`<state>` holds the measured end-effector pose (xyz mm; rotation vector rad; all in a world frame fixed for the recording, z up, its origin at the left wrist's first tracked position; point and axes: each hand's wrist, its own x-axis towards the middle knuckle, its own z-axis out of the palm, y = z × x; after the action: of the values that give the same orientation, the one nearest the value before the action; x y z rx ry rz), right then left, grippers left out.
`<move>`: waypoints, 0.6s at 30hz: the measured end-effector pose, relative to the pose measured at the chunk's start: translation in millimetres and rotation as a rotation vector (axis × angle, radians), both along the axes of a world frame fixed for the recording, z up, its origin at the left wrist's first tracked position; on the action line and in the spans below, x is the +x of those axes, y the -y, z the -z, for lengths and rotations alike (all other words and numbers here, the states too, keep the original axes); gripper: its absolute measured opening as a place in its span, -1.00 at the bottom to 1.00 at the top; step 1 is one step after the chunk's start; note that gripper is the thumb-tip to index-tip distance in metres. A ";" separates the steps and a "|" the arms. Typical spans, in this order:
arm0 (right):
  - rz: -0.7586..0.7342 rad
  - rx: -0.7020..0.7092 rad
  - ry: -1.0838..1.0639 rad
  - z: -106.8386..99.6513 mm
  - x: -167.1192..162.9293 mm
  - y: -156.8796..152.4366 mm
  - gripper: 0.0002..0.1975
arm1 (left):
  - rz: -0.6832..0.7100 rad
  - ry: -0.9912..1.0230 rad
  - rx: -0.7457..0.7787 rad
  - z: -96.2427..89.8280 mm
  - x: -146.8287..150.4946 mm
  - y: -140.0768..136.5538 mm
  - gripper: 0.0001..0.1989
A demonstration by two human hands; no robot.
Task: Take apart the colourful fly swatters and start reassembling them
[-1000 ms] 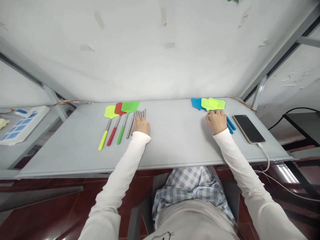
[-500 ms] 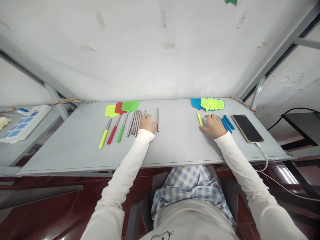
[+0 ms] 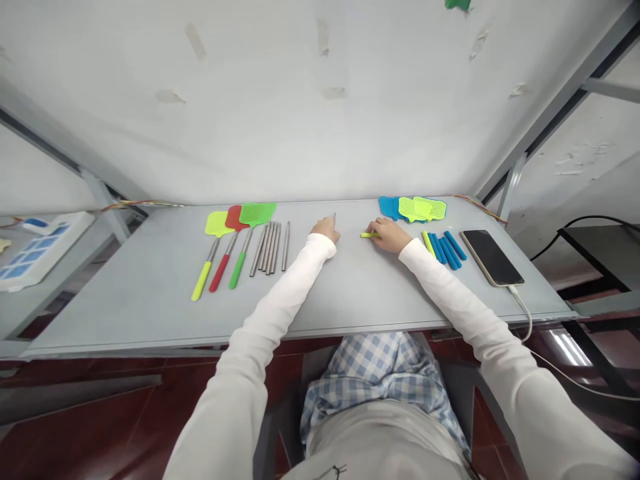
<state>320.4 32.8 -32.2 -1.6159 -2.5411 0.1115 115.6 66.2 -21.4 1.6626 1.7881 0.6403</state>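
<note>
My left hand (image 3: 326, 230) is closed around a metal rod (image 3: 335, 217); only its tip shows past the fingers. To its right, my right hand (image 3: 390, 235) pinches a short yellow handle (image 3: 369, 235), whose end points left toward the left hand. Rod and handle are apart. Several more metal rods (image 3: 270, 248) lie left of my left hand. Beyond my right hand sit another yellow handle (image 3: 428, 243) and several blue handles (image 3: 445, 250). Blue swatter heads (image 3: 388, 207) and yellow swatter heads (image 3: 423, 209) overlap at the table's back.
Three whole fly swatters lie at the left: yellow (image 3: 201, 280), red (image 3: 220, 272) and green (image 3: 237, 269). A phone (image 3: 493, 258) with a white charging cable (image 3: 523, 308) rests at the right of the grey table (image 3: 150, 300). A wall stands behind.
My left hand has moved right from the rods, taking up the one that lay apart. My right hand has moved left with a yellow handle, uncovering another yellow one beside the blue handles.
</note>
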 end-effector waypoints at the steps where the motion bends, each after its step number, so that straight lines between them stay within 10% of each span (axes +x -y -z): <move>1: -0.022 0.014 -0.017 2.2 0.5 -3.1 -0.75 | 0.005 0.062 -0.010 1.2 -1.1 -1.5 -0.77; 10: -0.034 0.091 -0.150 21.3 9.1 -0.1 -0.66 | -0.191 1.080 -0.045 30.3 -7.7 -3.7 -0.78; 18: -0.060 0.112 -0.286 18.7 10.6 0.2 -0.63 | -0.193 1.227 -0.056 33.5 -8.2 -2.2 -0.77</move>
<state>331.1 32.6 -50.9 -1.3737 -2.3340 0.1884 107.4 68.4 -54.9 0.6922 1.0016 1.2983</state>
